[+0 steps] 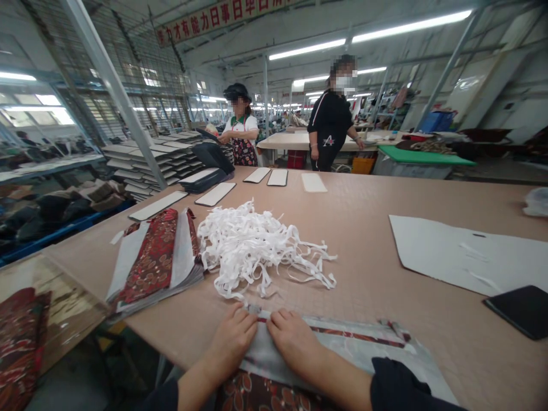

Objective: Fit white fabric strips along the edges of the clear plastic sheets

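My left hand (231, 342) and my right hand (295, 345) lie side by side, fingers curled down, pressing on a grey fabric piece (363, 348) with a red patterned strip along its far edge. The piece rests at the near edge of the tan work table (368, 200). Just beyond my fingertips sits a loose heap of white tape strips (252, 245). More red patterned cloth (265, 394) shows under my wrists.
A stack of red patterned and grey pieces (154, 262) lies at left. A large grey sheet (466, 257) and a dark flat object (520, 311) lie at right. Flat panels (278, 177) line the far side, where two people stand. Stacked boards (149, 157) fill the left.
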Demonstrator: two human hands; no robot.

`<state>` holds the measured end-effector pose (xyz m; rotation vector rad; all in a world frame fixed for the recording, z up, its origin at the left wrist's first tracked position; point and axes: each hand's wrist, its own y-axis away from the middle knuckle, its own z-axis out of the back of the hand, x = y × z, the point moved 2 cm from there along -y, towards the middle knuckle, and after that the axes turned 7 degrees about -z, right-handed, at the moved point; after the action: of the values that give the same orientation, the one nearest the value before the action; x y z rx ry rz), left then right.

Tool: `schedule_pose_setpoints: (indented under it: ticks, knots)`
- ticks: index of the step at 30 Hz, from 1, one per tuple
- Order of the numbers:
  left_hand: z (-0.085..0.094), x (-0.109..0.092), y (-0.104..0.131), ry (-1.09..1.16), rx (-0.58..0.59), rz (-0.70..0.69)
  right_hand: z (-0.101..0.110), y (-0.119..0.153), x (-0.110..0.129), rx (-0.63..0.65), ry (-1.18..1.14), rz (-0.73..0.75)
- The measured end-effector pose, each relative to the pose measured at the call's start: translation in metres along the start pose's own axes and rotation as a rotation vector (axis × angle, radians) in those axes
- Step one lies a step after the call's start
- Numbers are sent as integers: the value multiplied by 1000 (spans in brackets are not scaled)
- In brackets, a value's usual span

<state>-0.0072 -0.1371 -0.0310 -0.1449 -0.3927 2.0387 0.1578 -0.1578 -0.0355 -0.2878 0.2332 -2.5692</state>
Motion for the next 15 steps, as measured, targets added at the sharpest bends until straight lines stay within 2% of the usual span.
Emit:
schedule_pose_setpoints:
  ticks: [5, 8, 11, 15]
  knots:
    - [3, 1, -1, 53, -67, 58, 13, 54, -38, 109, 90, -150]
    - [6, 0, -2, 99, -72, 94, 25, 65, -56, 227, 109, -276]
    - [6, 0, 0, 116, -120, 143, 33, 45, -50, 302, 52, -322]
    - [-3, 2, 7, 73, -218, 281, 30, -1, -22, 257, -120, -343]
